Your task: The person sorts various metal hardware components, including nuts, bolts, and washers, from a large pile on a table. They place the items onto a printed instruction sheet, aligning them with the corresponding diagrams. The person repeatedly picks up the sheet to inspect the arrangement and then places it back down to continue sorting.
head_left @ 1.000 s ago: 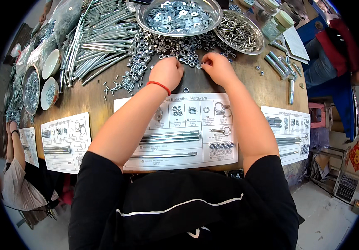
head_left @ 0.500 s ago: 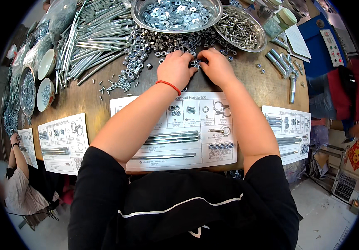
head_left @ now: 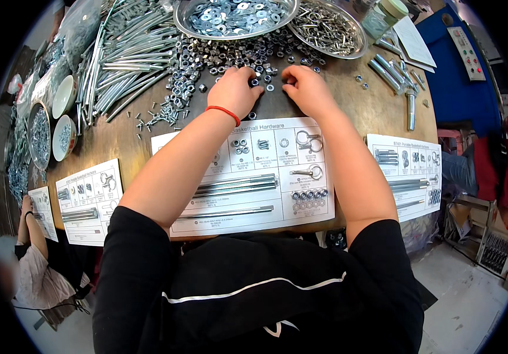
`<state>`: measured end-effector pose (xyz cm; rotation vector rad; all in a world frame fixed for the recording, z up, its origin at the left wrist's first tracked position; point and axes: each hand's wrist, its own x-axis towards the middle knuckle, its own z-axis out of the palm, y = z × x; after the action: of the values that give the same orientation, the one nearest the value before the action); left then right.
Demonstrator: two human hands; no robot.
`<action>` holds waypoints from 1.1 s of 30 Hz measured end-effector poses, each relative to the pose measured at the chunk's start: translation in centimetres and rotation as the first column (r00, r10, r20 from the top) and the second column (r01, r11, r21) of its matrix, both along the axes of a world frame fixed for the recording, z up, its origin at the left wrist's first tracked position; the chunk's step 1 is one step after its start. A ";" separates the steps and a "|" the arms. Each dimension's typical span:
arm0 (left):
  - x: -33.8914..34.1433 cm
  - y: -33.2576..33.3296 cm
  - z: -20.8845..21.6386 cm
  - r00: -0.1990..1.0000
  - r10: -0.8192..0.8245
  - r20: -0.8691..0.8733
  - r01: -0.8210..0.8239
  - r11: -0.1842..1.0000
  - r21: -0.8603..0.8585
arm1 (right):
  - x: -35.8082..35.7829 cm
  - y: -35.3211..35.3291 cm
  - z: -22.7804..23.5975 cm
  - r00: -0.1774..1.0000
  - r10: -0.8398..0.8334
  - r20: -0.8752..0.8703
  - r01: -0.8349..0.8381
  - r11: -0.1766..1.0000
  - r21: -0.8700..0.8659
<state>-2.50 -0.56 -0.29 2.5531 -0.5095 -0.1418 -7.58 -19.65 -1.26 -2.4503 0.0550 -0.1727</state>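
Note:
My left hand (head_left: 234,93), with a red cord round its wrist, is curled at the near edge of a pile of lock nuts (head_left: 192,68). A single nut (head_left: 254,82) shows between its thumb and index finger. Just right of it, my right hand (head_left: 308,91) is closed, fingers bent inward above the table; whatever its fingertips hold is hidden. In the gap between my hands lies a loose washer or nut (head_left: 270,88). Another nut (head_left: 252,115) sits by my left wrist, at the top edge of a printed hardware sheet (head_left: 242,221).
Behind the nuts stand a metal bowl of washers (head_left: 177,20) and a dish of ring pins (head_left: 365,44). Long rods (head_left: 133,62) and small screws (head_left: 165,113) lie left, thick bolts (head_left: 411,112) right. More sheets (head_left: 91,235) line the front edge. A person (head_left: 35,265) works at far left.
My hands have drawn apart, opening a wider gap with the loose piece in it. The whole view has shifted slightly. A person at the right edge has moved.

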 end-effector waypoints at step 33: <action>-21.4 1.3 0.1 0.850 -0.510 0.134 0.526 0.838 -0.148 | -25.3 2.0 2.1 0.996 0.016 -0.084 -0.005 0.992 0.123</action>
<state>-23.91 0.72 -0.15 2.1925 -1.1915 -0.1653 -32.91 -17.63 0.86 -2.3338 0.0874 -0.0586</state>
